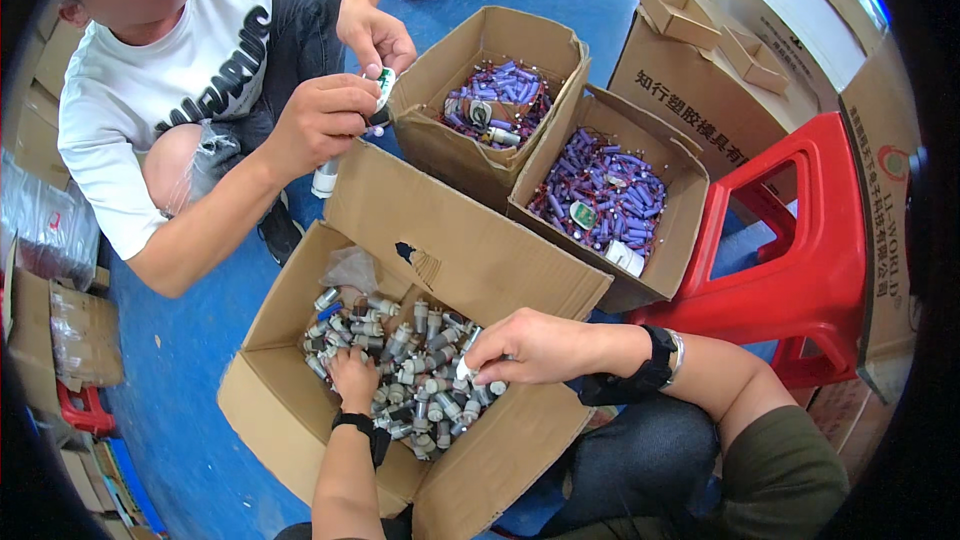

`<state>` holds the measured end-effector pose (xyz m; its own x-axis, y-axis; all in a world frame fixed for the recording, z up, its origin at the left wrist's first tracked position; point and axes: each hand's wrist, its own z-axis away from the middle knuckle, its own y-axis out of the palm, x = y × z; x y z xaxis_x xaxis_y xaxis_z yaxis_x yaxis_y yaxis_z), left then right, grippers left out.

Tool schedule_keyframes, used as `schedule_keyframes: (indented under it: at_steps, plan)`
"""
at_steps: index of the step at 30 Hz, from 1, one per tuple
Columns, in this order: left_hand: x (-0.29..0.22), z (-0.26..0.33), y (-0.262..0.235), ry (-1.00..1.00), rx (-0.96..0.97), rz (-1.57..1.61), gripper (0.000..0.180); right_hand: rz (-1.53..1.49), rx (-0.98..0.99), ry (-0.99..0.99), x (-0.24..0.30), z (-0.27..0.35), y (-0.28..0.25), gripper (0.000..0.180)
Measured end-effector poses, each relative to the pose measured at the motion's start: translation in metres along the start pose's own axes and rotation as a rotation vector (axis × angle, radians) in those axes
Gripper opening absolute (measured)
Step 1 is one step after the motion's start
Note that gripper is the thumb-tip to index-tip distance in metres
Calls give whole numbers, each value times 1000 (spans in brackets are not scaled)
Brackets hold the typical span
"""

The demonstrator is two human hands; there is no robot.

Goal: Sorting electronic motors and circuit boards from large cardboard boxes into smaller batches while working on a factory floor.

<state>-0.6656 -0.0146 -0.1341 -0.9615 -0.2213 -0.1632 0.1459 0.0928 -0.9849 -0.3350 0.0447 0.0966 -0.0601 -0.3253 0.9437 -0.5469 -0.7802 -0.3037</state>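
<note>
In front of me is an open cardboard box point(270, 395) with many small grey-and-white cylinders point(425, 375) that look like little motors. My left hand point(355, 380) reaches down among them, its fingertips hidden by the pile. Over the right side of the same box, my right hand point(525, 345) is closed, pinching a small white piece point(463, 370) whose kind I cannot make out. Across from me, a co-worker's hands point(335, 110) hold a small white part with a green circuit board point(385, 88). A grey-and-white cylinder point(325, 180) hangs below those hands.
Beyond my box stand two cardboard boxes point(440, 140) point(675, 155) filled with purple, wired cylinders like battery cells point(600, 190). A red plastic stool point(790, 250) is at the right. Stacked cartons point(85, 335) line the left, on a blue floor point(190, 390).
</note>
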Motion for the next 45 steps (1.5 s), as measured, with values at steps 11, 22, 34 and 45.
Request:
schedule_keyframes:
  at_steps: [11,22,34,45]
  plan:
    - [-12,-21,-12,-18,-173,40,26,-24,-15,-10,2,1,-1,14]
    - [-71,-60,-44,-161,-130,823,24,9,0,3,-2,1,0,13]
    - [-80,-56,-42,-139,-54,908,19,18,44,28,-1,1,-4,14]
    - [-88,-54,-44,-144,-71,856,17,22,39,35,1,2,-3,15]
